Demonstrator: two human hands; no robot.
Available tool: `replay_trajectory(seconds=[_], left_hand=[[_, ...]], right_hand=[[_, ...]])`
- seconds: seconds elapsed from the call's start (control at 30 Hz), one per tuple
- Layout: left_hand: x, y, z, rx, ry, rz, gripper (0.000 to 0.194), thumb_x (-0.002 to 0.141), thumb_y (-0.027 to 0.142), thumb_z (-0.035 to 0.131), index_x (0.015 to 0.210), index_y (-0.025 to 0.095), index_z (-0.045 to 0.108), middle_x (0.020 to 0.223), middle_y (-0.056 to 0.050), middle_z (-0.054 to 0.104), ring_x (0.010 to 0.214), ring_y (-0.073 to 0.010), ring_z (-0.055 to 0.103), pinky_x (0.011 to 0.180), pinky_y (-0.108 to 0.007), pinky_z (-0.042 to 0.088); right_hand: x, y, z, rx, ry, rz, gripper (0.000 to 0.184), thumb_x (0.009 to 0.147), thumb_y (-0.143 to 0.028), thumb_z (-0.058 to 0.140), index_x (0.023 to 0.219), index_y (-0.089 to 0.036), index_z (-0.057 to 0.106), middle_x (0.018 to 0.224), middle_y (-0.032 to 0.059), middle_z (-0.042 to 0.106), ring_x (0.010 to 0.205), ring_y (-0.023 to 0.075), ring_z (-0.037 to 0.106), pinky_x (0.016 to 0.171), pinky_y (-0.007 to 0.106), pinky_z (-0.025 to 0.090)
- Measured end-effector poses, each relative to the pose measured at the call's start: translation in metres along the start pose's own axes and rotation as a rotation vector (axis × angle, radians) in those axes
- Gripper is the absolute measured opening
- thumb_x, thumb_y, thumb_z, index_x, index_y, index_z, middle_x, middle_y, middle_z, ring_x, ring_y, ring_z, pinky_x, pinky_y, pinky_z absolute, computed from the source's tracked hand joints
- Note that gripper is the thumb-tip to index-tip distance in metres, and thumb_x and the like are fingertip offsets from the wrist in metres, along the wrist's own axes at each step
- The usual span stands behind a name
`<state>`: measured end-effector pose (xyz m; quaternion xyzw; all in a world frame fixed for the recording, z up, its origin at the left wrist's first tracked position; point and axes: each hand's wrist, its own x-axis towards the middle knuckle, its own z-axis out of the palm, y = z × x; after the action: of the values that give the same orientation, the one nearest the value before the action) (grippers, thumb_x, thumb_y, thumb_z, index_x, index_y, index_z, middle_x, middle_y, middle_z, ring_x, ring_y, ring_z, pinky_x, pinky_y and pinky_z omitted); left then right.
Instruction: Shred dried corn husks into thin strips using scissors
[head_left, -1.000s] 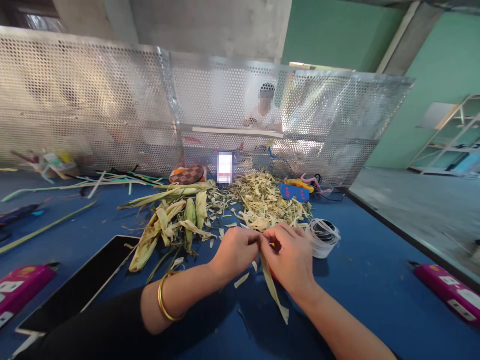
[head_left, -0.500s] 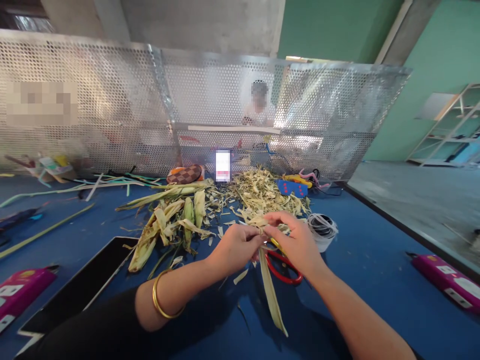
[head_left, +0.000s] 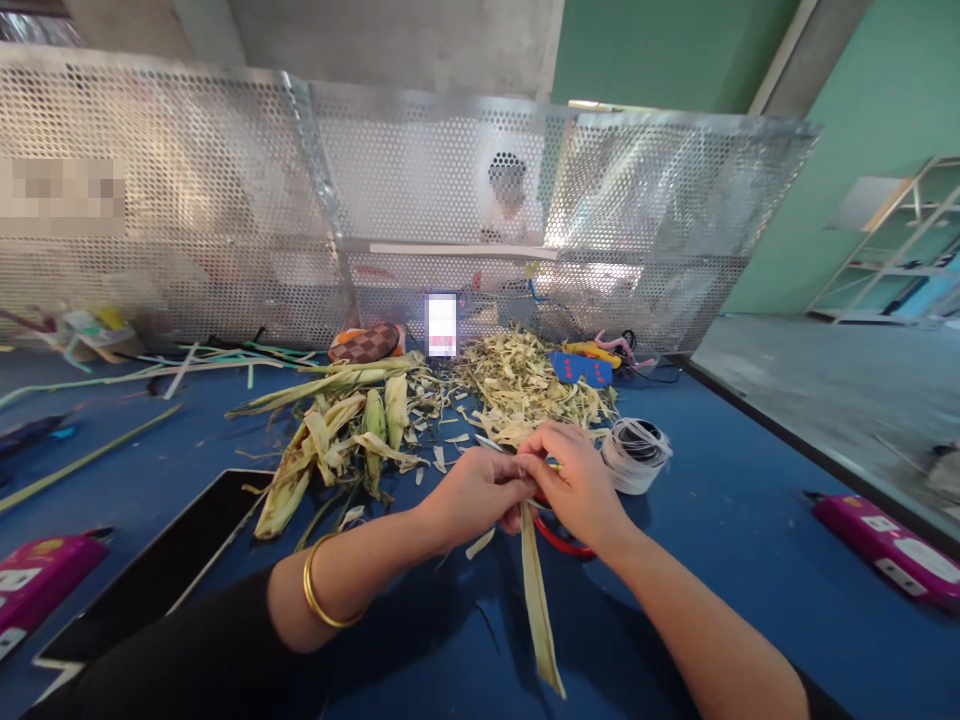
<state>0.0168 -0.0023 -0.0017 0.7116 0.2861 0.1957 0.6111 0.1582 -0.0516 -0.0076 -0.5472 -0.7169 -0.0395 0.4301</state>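
Observation:
My left hand (head_left: 474,498), a gold bangle on its wrist, is closed in a pinch on a long pale-green corn husk strip (head_left: 538,610), whose free end hangs down toward me. Against it, my right hand (head_left: 576,492) pinches the upper end of the same strip; the fingertips of both hands meet there and hide what is between them. Under the hands lies a pair of scissors (head_left: 568,545) with red handles, its blade tip showing beyond my left hand. Corn husks (head_left: 322,445) are heaped at the left, and shredded husk bits (head_left: 517,385) behind my hands.
A roll of white strapping (head_left: 636,458) stands right of my hand. Purple power strips (head_left: 885,550) lie at both sides, and a black tray-like panel (head_left: 165,560) at left. Behind are a phone (head_left: 442,325), a checked pouch (head_left: 365,343) and a perforated metal screen (head_left: 427,170) with a person beyond.
My right hand opened a little off the strip, baring the scissors' red handle, then came back to my left fingertips. The strip's loose end now hangs straighter and lower.

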Motion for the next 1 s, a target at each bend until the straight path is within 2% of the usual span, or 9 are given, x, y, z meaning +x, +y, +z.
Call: replay_trajectory(seconds=[0.17,0.3,0.43,0.6,0.77,1.0], left_hand=[[0.004,0.000,-0.005,-0.095,0.107,-0.039,0.030,0.072,0.041,0.061,0.061,0.013,0.061,0.044,0.003,0.052,0.040,-0.0085,0.049,0.048,-0.021,0.043],[0.005,0.004,-0.014,-0.181,0.162,-0.047,0.027,0.074,0.039,0.061,0.071,0.012,0.065,0.049,0.002,0.056,0.042,-0.0076,0.050,0.049,-0.021,0.044],[0.005,0.008,-0.018,-0.213,0.178,-0.066,0.027,0.076,0.038,0.062,0.068,0.012,0.064,0.049,0.003,0.055,0.043,-0.0071,0.050,0.050,-0.021,0.044],[0.006,0.008,-0.020,-0.320,0.115,-0.058,0.028,0.074,0.038,0.064,0.066,0.011,0.063,0.056,0.001,0.059,0.044,-0.0062,0.049,0.049,-0.021,0.046],[0.008,0.006,-0.021,-0.458,0.105,-0.068,0.020,0.078,0.029,0.063,0.079,0.009,0.067,0.061,0.000,0.060,0.045,-0.0055,0.048,0.046,-0.019,0.045],[0.007,0.004,-0.025,-0.611,-0.007,-0.129,0.017,0.081,0.022,0.060,0.087,0.009,0.068,0.064,-0.002,0.061,0.049,-0.0058,0.052,0.051,-0.020,0.046]], right_hand=[[0.002,0.001,-0.015,-0.131,0.102,-0.157,0.013,0.089,-0.024,0.052,0.079,-0.020,0.060,0.079,0.0025,0.063,0.079,0.0172,0.056,0.076,0.032,0.038],[0.005,0.003,-0.026,-0.251,-0.039,-0.263,0.015,0.090,-0.032,0.051,0.088,-0.020,0.061,0.084,0.0036,0.066,0.079,0.0186,0.058,0.081,0.035,0.037],[0.004,0.004,-0.021,-0.310,-0.132,-0.284,0.018,0.094,-0.026,0.043,0.087,-0.021,0.059,0.075,0.0019,0.067,0.068,0.0167,0.059,0.085,0.037,0.036],[0.002,0.005,-0.016,-0.315,-0.086,-0.220,0.023,0.093,-0.020,0.039,0.079,-0.019,0.057,0.069,0.0018,0.065,0.064,0.0158,0.057,0.072,0.031,0.036],[0.000,0.006,-0.013,-0.238,-0.109,-0.155,0.021,0.093,-0.019,0.039,0.082,-0.020,0.057,0.071,0.0010,0.064,0.065,0.0158,0.057,0.070,0.030,0.036],[-0.004,0.021,-0.004,-0.250,-0.108,-0.028,0.020,0.090,-0.020,0.041,0.076,-0.021,0.054,0.065,-0.0005,0.062,0.063,0.0166,0.055,0.066,0.028,0.037]])
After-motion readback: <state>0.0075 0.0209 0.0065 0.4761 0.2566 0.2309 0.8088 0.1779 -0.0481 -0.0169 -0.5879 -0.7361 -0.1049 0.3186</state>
